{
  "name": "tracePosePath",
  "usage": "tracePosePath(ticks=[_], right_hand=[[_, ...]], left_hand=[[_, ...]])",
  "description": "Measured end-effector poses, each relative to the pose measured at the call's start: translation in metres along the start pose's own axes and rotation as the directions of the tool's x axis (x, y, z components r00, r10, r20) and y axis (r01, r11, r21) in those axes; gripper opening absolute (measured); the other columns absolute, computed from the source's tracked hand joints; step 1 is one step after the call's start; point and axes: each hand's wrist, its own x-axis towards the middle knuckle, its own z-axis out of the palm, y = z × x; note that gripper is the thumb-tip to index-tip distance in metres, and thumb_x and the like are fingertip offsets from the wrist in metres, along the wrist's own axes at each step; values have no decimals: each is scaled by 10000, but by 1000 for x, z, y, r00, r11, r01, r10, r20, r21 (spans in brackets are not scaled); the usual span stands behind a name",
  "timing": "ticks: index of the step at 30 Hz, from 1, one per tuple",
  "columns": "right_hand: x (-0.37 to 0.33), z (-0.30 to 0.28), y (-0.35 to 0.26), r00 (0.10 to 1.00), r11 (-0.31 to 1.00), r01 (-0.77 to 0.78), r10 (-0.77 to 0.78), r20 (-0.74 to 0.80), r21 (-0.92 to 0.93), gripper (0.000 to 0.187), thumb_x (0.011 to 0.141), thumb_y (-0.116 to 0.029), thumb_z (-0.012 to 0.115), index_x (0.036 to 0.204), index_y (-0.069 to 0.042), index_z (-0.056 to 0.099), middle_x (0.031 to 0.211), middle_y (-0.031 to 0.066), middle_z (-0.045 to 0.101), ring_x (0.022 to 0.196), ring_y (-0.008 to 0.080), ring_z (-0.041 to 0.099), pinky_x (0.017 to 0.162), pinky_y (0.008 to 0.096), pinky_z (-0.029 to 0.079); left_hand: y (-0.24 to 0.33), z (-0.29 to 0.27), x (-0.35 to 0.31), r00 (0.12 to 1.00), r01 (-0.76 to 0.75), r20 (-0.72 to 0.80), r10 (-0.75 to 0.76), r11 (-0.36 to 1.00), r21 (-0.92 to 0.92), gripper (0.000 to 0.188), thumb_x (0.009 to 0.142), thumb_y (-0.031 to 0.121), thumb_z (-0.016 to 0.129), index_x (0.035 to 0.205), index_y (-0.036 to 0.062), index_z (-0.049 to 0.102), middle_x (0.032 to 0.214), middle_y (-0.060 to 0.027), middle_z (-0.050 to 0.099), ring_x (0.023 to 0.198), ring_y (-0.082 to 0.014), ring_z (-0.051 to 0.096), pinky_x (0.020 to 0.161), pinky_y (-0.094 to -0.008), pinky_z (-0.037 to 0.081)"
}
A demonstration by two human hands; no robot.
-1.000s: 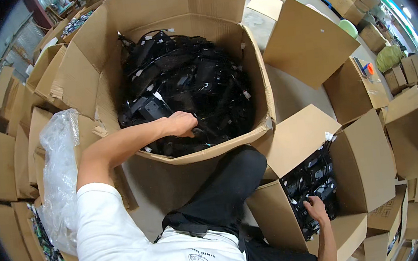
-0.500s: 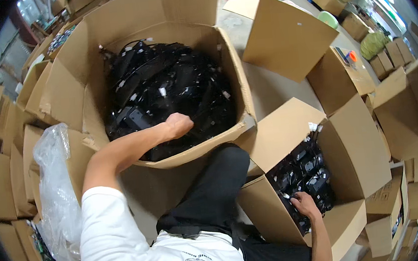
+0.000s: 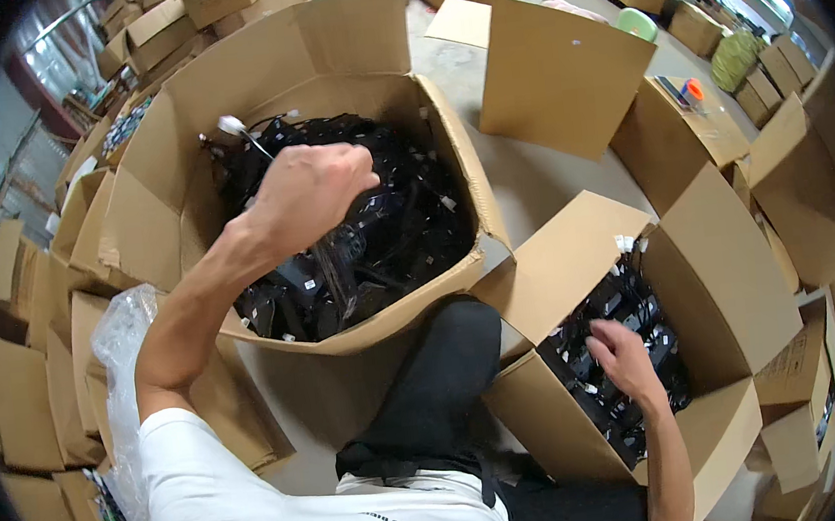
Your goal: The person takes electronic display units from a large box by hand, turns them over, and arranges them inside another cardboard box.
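Observation:
My left hand (image 3: 316, 195) is raised over the large round-sided cardboard box (image 3: 474, 170), closed on a cable. The cable's white connector (image 3: 231, 125) sticks up beyond my knuckles. Below the fist hangs a blurred dark, shiny piece (image 3: 341, 268); whether it belongs to that cable I cannot tell. A heap of black adapters and cables (image 3: 404, 222) fills the box, dotted with white plugs. My right hand (image 3: 623, 356) hovers over the smaller open box (image 3: 554, 423), fingers loosely bent and apart, with nothing visible in them. Black adapters with cables (image 3: 634, 315) lie packed inside it.
A crumpled clear plastic bag (image 3: 124, 339) hangs over cartons at my left. Beyond the boxes stands a flat cardboard sheet (image 3: 561, 76). A tape roll (image 3: 691, 91) sits on a carton at the right. Stacked cartons surround the area.
My left hand has risen out of the heap toward me, with a cable in its grip. My right hand has lifted slightly and moved away from the adapters it was touching.

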Motion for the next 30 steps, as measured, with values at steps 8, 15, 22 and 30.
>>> tracePosePath(ticks=[8, 15, 22, 30], right_hand=[[50, 25, -178, 818, 838, 541, -504, -276, 72, 601, 879, -192, 738, 1353, 74, 483, 1246, 266, 603, 1147, 359, 612, 973, 407, 487], [64, 54, -209, 971, 830, 239, -220, -98, 504, 481, 874, -173, 755, 1211, 117, 573, 1062, 212, 694, 999, 255, 669, 882, 357, 512], [25, 37, -118, 947, 522, 36, 255, -196, 852, 332, 895, -136, 730, 1162, 43, 644, 1031, 72, 705, 880, 143, 663, 800, 287, 542], [-21, 11, -75, 912, 572, -58, 364, -189, 818, 343, 894, -131, 721, 1178, 36, 626, 1047, 85, 702, 861, 132, 668, 780, 271, 550]], left_hand=[[55, -42, 29, 946, -161, -296, 130, 983, -84, 141, 870, 113, 726, 859, -4, 649, 805, -150, 644, 701, -318, 657, 615, -379, 537], [111, -33, 62, 865, -446, -346, 363, 873, -197, 215, 806, 100, 768, 974, 19, 660, 864, -108, 650, 763, -253, 675, 621, -334, 546], [0, 32, 40, 772, -248, -629, 90, 954, -167, 320, 810, 88, 781, 1095, 23, 652, 1154, -165, 627, 1058, -328, 625, 885, -383, 523], [-153, 240, -67, 574, 819, 176, -800, 565, -99, 635, 777, 455, 793, 1136, -48, 648, 1193, -263, 646, 1105, -401, 630, 937, -453, 508]])
